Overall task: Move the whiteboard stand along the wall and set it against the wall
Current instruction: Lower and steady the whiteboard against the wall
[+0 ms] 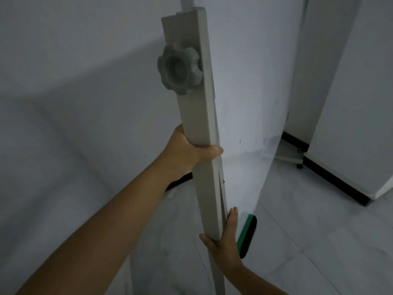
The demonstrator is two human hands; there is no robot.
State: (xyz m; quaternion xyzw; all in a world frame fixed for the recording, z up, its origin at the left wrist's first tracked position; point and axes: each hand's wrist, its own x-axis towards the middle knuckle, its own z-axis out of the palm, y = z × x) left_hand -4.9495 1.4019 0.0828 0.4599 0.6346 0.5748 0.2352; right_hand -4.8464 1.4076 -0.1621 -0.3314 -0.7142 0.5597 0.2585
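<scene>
The whiteboard stand's grey upright post point(196, 116) runs from the top centre down to the bottom of the view, slightly tilted. A grey star-shaped knob point(177, 71) sticks out of its left face. The white board surface point(244, 92) lies to the right of the post. My left hand point(189, 152) grips the post at mid height, thumb across its front. Lower down, my right hand point(225, 237) holds the post's right edge, fingers behind it. A green and black eraser point(246, 237) sits on the board next to my right hand.
A white wall point(74, 103) fills the left side, close to the post, with a black skirting point(180, 180) at its foot. A white cabinet or panel with a black base point(340, 179) stands at the right. A small wheeled foot point(291, 155) rests on the pale tiled floor point(319, 231).
</scene>
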